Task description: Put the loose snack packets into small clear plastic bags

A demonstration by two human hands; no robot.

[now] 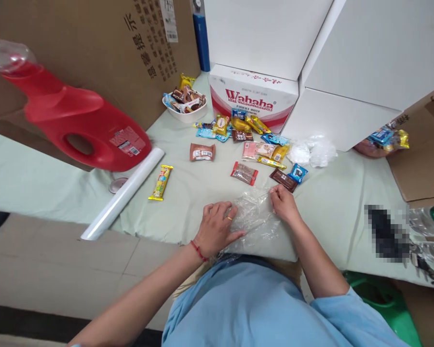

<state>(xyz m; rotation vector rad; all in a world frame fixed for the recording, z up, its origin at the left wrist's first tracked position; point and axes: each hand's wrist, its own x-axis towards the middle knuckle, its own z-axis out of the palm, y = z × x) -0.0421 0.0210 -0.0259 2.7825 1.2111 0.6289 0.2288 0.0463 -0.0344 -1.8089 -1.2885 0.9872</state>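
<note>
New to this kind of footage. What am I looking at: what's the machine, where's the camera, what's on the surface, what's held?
There's no machine here, just a person's two bare hands. The single picture comes from a camera worn on the head, looking forward and down, so the arms reach in from the bottom.

A pale green cloth covers the work surface. On it lie loose wrapped snacks, a white bowl of more snacks, a white roll and a large red bottle. A Wahaha box stands behind.

The right hand pinches the edge of some clear, crinkled plastic; the left hand lies spread at its other side.
</note>
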